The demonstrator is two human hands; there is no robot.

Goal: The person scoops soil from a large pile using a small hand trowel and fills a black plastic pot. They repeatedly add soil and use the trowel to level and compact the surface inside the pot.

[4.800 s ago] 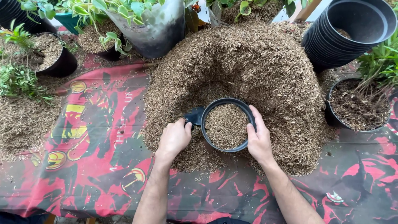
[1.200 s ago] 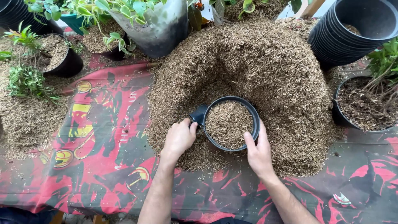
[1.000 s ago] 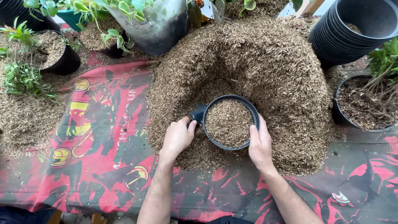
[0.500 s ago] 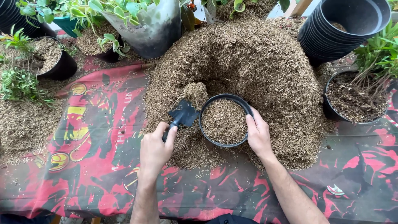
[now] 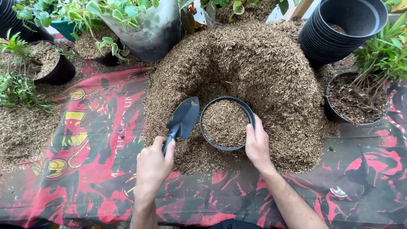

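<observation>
A round black pot (image 5: 250,116), filled near its rim with brown husk mix, sits in a hollow at the front of a large husk mound (image 5: 254,68). My right hand (image 5: 257,143) grips the pot's near right rim. My left hand (image 5: 153,163) holds the handle of a small black trowel (image 5: 183,118), whose empty blade points up and away just left of the pot.
A stack of empty black pots (image 5: 339,29) stands at the back right, a planted pot (image 5: 354,101) at the right. Leafy plants in a grey bag (image 5: 144,29) and small pots (image 5: 53,63) line the back left. A red and black printed sheet (image 5: 85,169) covers the surface.
My left hand left the pot's left rim, took the trowel by its handle and drew it back to the left. The scoop of mix on the blade is gone. My right hand stays on the pot.
</observation>
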